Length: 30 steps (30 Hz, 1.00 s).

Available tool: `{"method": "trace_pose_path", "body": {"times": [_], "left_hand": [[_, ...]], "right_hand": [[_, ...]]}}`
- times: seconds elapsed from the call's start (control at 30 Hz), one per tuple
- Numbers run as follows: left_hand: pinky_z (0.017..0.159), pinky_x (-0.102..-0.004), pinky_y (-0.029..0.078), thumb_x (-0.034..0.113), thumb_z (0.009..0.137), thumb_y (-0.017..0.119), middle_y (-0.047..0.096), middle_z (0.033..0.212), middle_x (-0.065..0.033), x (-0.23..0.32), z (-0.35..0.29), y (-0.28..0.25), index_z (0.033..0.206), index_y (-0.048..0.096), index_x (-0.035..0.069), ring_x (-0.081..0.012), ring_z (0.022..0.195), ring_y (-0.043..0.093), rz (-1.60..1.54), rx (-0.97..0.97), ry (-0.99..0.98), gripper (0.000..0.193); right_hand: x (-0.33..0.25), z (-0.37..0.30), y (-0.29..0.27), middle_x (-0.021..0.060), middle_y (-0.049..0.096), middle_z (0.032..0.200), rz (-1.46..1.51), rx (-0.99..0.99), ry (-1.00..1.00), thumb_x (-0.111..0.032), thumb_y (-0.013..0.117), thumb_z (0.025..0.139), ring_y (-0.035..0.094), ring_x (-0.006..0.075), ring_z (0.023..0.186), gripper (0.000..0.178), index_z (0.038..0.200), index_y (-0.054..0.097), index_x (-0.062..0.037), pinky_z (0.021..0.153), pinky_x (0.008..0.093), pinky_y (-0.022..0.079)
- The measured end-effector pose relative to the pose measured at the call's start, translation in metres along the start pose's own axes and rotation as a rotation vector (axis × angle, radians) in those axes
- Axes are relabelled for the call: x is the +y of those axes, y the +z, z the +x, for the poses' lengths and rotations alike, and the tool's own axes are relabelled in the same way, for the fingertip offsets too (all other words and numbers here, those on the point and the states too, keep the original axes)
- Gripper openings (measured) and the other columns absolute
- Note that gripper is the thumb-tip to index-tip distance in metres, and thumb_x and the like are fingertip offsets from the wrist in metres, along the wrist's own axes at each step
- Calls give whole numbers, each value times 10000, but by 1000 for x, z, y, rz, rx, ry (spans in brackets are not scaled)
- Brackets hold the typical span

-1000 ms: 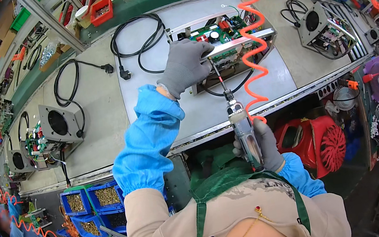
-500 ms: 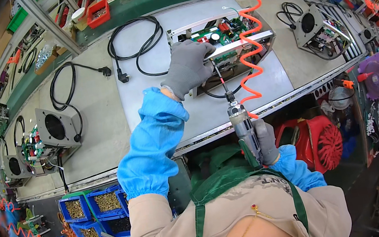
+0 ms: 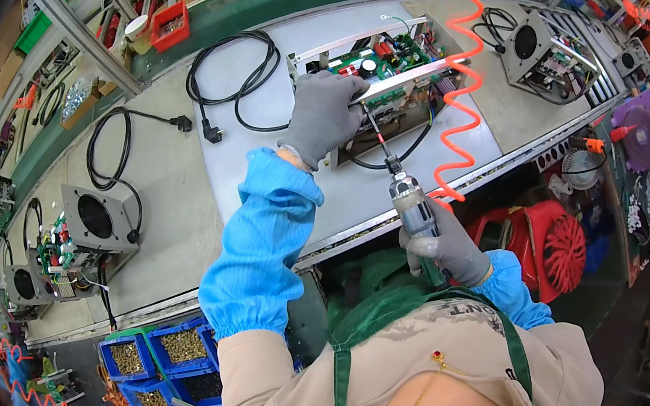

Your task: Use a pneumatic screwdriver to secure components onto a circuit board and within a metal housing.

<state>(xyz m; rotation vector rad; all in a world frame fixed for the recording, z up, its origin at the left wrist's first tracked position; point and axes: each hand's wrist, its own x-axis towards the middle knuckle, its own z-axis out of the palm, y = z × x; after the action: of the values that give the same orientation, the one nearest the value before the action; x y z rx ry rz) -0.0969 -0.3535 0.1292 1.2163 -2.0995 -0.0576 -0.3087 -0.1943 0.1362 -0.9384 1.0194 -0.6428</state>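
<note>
A circuit-board unit (image 3: 384, 64) in an open metal frame sits on the bench, with green boards and a silver rail (image 3: 408, 81) along its near side. My left hand (image 3: 324, 114), in a grey glove, has its fingers closed on the left end of that rail. My right hand (image 3: 453, 246), also gloved, is wrapped round a grey power screwdriver (image 3: 412, 208). The long bit (image 3: 379, 135) points away from me, its tip beside my left fingertips at the frame. Whatever lies right at the tip is hidden by the fingers.
An orange coiled hose (image 3: 458, 131) hangs across the unit's right side. Black power cords (image 3: 240, 93) lie on the bench. Other fan units stand left (image 3: 94, 222) and right (image 3: 533, 42). Blue screw bins (image 3: 182, 345) are low left; a red fan-like machine (image 3: 557, 243) is below right.
My right hand has moved up and left, from beside the screwdriver to a grip around its body. The orange hose has swung right. My left hand stays in place.
</note>
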Motion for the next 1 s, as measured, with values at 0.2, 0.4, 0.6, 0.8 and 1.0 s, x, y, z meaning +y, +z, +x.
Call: {"method": "trace_pose_path", "body": {"times": [0.2,0.4,0.6,0.8,1.0], "left_hand": [[744,-374,495,76,648,665,659,769,-98,-1,1,2,944,705,116,-284,801,623,0,-12,-10,301],[793,-379,475,72,664,665,679,882,-85,0,1,3,1134,619,110,-284,843,629,28,-73,-73,474],[858,-389,425,72,676,661,687,934,-69,3,1,1,1335,410,91,-271,921,621,-26,-79,-151,706],[882,-387,404,78,679,663,690,943,-65,5,0,-2,1348,402,90,-280,945,603,22,-93,-155,718],[891,-383,394,92,684,667,689,953,-45,2,-3,-3,1351,394,95,-270,966,587,-29,-90,-117,720]], "right_hand": [[9,-4,-3,98,564,789,73,-17,-46,-305,653,710,584,187,553,568,1149,448,-8,481,318,501],[33,1,-10,67,606,717,374,183,196,-480,497,874,579,158,555,465,1025,573,-47,495,281,493],[36,1,-25,27,604,697,268,187,315,-410,404,946,559,120,537,434,993,619,-37,493,246,464],[6,16,-38,26,628,688,-144,-120,536,-304,391,956,576,99,517,321,876,609,-83,443,233,426],[0,-3,-21,43,615,777,-142,140,255,-368,421,936,584,118,639,410,1138,550,-35,503,238,438]]}}
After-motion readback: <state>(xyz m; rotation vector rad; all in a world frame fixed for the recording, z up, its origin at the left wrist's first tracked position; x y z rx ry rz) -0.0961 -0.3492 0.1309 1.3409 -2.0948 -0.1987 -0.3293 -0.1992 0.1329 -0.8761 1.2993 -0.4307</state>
